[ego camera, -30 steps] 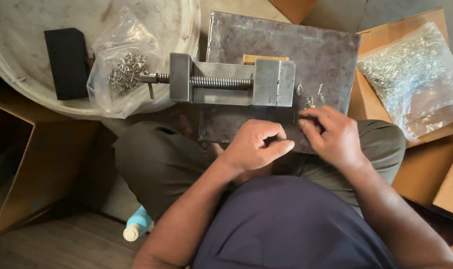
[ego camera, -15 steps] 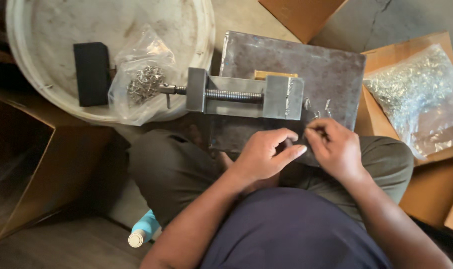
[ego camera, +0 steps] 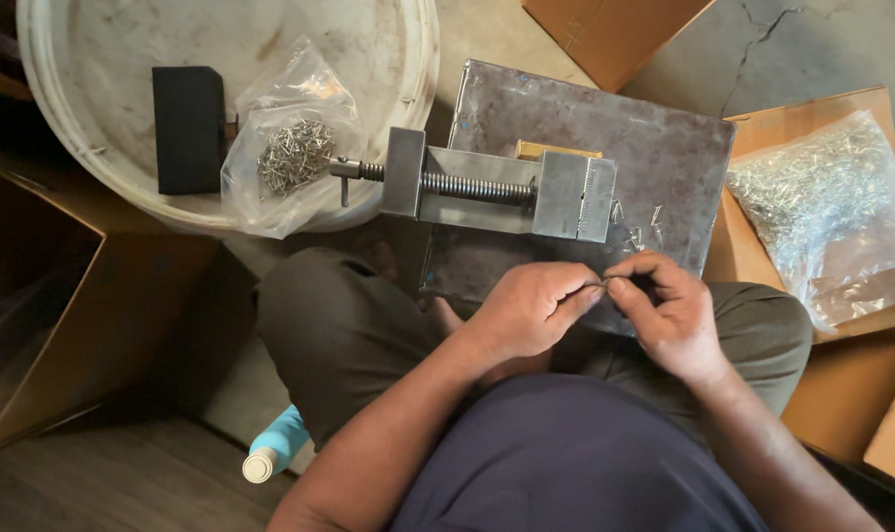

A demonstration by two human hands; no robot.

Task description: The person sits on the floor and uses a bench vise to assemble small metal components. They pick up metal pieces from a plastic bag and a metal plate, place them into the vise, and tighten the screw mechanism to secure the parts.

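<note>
At my far left an open cardboard box [ego camera: 63, 325] lies beside my knee. Above it a white lid [ego camera: 102, 187] carries a black block [ego camera: 188, 128] and a clear bag [ego camera: 292, 148] of small metal pieces. A blue bottle [ego camera: 275, 448] lies by my thigh. A steel vise [ego camera: 497, 187] sits on a grey metal plate [ego camera: 664, 138], its screw handle reaching over the lid. My left hand [ego camera: 531, 310] is curled almost closed, thumb and forefinger pinching a tiny metal part [ego camera: 602, 285] just below the vise. My right hand [ego camera: 669, 315] meets it there, fingertips pinched on the same part. A few loose pieces [ego camera: 636, 234] lie on the plate near the vise. At far right a second bag [ego camera: 831, 207] of metal pieces rests on cardboard.
</note>
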